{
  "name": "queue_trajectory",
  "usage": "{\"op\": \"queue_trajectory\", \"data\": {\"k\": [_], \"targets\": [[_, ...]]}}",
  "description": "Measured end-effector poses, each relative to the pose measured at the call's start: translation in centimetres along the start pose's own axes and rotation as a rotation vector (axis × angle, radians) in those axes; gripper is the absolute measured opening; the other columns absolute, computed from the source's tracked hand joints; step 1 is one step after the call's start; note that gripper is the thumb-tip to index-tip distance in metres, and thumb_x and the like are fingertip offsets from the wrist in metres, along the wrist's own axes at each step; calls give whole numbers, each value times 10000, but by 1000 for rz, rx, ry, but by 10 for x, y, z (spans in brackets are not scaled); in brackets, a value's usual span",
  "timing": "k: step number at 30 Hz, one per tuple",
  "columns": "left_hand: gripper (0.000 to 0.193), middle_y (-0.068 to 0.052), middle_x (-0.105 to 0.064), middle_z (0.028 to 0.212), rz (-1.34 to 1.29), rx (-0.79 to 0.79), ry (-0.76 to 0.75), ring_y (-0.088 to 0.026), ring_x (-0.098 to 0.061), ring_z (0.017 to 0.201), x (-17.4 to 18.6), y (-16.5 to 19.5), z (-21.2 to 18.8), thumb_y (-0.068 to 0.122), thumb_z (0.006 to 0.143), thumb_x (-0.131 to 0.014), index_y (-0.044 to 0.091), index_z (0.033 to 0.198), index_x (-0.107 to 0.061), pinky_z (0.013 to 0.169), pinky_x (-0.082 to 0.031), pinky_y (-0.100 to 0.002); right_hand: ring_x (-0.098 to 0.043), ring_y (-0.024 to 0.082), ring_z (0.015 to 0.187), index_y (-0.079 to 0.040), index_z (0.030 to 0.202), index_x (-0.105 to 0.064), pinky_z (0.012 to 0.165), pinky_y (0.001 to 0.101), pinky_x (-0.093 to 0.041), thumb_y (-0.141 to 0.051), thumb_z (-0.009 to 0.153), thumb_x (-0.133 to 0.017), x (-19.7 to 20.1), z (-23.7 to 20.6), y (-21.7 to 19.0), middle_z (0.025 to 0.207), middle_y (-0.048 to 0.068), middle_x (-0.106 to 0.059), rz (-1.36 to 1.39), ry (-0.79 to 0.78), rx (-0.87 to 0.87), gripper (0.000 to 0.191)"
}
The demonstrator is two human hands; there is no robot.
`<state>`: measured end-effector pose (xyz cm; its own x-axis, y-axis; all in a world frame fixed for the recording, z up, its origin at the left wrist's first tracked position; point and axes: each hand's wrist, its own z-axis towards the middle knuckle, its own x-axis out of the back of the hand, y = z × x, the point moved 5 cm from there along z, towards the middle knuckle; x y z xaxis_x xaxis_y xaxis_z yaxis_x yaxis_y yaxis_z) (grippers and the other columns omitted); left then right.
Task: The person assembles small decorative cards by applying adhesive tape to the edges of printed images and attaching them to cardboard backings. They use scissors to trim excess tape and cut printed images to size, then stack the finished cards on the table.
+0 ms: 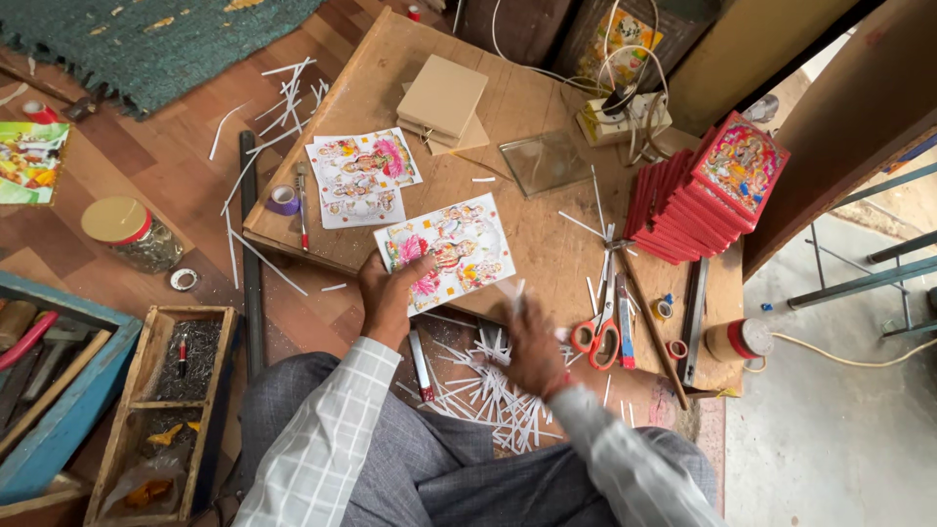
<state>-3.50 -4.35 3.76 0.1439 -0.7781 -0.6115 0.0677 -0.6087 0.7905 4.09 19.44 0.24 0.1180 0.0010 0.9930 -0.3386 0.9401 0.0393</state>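
On a low plywood bench (547, 244) over a wood-plank floor (146, 185) strewn with white paper strips (488, 390), the left hand (387, 298) pins a colourful printed picture sheet (457, 246) with closed fingers; the blurred right hand (532, 351) hovers beside red-handled scissors (597, 337), its grip unclear.

Left hand (387, 298) pins colourful print (445, 251) on wooden board (527, 98); right hand (532, 346) blurred.

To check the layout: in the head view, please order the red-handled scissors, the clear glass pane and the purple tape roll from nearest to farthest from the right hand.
From the right hand:
1. Red-handled scissors, just right of it.
2. Clear glass pane, farther up the board.
3. Purple tape roll, at the board's left edge.
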Motion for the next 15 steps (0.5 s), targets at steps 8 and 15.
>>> {"op": "queue_trajectory", "data": {"k": [8,15], "targets": [[291,-153,-763,1008,31,42,-1,-185,-740,834,-9,-31,-7,-39,783,-794,-39,1051,-678,777,-624,-359,-705,356,1025,-94,1162,-700,864,453,-558,-484,831,-775,30,-53,-28,1156,135,-721,382,-337,-197,518],[310,-130,-770,997,79,129,23,-189,-748,815,-10,-65,-8,-2,736,-789,-18,1025,-675,747,-621,-350,-729,344,957,-120,1123,-724,798,445,-574,-379,844,-774,38,-25,3,1114,128,-755,384,-22,-353,384]]}}
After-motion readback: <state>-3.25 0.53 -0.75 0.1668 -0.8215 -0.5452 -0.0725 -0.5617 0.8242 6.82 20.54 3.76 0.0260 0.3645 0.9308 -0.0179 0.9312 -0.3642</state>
